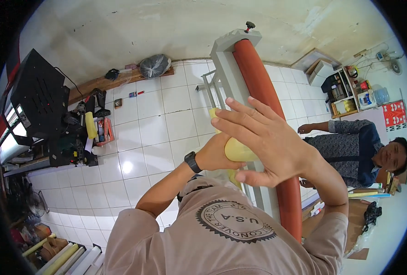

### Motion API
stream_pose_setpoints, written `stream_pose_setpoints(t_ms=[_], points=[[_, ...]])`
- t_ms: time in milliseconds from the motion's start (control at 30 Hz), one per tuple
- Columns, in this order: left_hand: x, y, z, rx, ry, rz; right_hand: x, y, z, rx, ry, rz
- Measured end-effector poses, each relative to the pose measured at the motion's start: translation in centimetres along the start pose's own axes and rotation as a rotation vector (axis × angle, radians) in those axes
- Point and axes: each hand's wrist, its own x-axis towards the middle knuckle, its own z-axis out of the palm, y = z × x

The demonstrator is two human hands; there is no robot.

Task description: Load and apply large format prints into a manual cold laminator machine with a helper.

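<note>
My left hand (pixel 211 152), with a black watch on its wrist, wraps round a pale yellow roll (pixel 238 151). The roll's rounded end points up toward me, and much of its length is hidden behind my hands. Closer to the camera, my right hand (pixel 274 149) is open with its fingers spread. Its palm is beside the end of the roll; I cannot tell whether they touch. Beyond both hands stands a grey-framed machine (pixel 224 62) with a long red-brown roller (pixel 258 73) running along it.
A person (pixel 359 149) stands across the machine at right. At left is a large black machine (pixel 40 98), with a yellow roll (pixel 90 125) beside it. Several rolls (pixel 66 259) lie at lower left. A shelf (pixel 343 94) stands at far right. A black bag (pixel 155 66) sits by the wall.
</note>
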Motion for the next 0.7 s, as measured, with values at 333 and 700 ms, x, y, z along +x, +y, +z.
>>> stream_pose_setpoints(t_ms=[333,700], points=[[0.4,1.9,-1.6,-0.008,-0.17,0.033,0.1,-0.8,0.1,0.036,0.016,0.026],[-0.1,3.1,-2.7,0.126,-0.197,0.161,0.6,-1.4,0.7,-0.021,0.045,0.07]])
